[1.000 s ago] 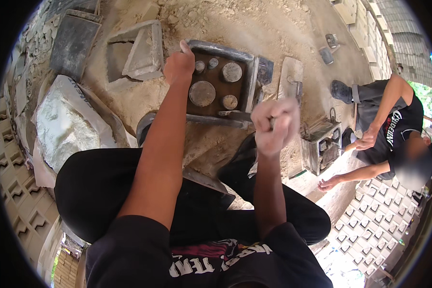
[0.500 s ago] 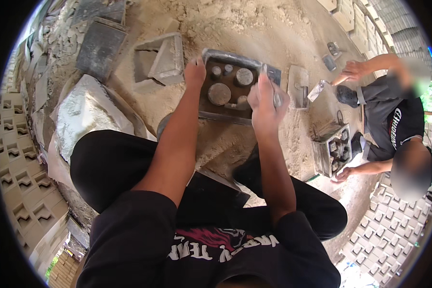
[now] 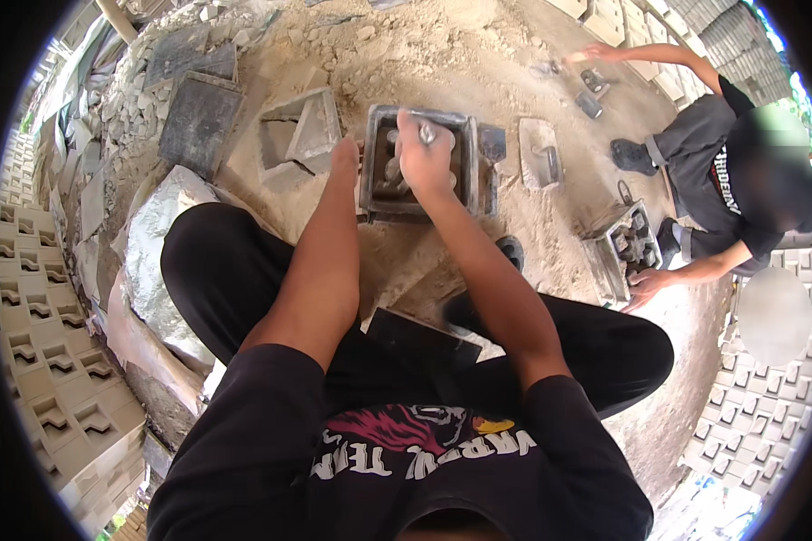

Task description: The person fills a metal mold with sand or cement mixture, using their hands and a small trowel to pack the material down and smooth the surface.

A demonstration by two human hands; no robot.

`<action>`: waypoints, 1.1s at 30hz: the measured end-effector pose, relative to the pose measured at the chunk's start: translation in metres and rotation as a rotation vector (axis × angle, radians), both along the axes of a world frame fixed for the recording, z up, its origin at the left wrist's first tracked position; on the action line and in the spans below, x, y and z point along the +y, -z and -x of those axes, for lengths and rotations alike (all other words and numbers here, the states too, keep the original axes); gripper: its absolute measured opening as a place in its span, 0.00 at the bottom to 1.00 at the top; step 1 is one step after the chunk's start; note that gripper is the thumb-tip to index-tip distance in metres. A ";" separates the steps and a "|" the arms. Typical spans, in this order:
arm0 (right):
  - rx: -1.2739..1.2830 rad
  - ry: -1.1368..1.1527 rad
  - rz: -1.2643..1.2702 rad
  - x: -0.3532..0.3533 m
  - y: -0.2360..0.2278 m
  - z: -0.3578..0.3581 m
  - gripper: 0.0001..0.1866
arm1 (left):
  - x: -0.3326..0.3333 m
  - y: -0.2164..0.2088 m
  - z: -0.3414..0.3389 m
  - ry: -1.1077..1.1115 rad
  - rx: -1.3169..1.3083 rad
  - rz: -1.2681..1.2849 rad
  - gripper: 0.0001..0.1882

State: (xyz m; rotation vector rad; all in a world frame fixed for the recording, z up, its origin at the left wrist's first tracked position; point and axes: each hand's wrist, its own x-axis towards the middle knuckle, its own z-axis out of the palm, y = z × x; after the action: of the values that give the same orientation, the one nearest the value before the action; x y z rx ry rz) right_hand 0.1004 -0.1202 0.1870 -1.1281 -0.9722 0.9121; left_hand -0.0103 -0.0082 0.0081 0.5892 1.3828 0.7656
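Between my knees and the rubble sits a dark rectangular moulding box (image 3: 470,194) with sand inside and raised round and elongated pattern pieces (image 3: 392,173). My left hand (image 3: 345,155) is at the box's left wall, fingers closed on its edge as far as they show. Over the middle of the box is my right hand (image 3: 427,162), closed round a small shiny metal tool (image 3: 426,133). Only the top of that tool shows, so its exact kind stays hidden. The hand covers part of the pattern pieces.
A co-worker (image 3: 695,180) at the right has one hand by a second moulding box (image 3: 627,248). A flat float with a handle (image 3: 539,155) lies on the sand. Left are a broken sand mould (image 3: 311,135), dark boards (image 3: 198,122) and a pale powder heap (image 3: 158,243).
My right hand has moved left from the box's right edge to over its middle. The left hand stays at the left wall. The co-worker's far arm has reached out, away from the second box.
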 end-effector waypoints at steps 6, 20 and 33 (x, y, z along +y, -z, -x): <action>-0.140 -0.096 -0.023 -0.003 0.009 0.015 0.21 | -0.009 -0.024 0.004 -0.101 -0.002 -0.004 0.32; -0.017 -0.111 0.068 -0.011 -0.020 0.017 0.23 | -0.006 0.017 -0.003 -0.340 -0.087 -0.141 0.37; 0.036 -0.095 0.023 -0.007 0.004 0.005 0.22 | 0.041 0.018 -0.020 0.071 0.633 -0.261 0.39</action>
State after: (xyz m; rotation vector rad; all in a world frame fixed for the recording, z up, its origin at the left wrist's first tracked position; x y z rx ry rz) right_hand 0.0957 -0.1269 0.1829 -1.0888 -0.9950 1.0190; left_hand 0.0100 0.0327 -0.0099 1.1488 1.8349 0.7374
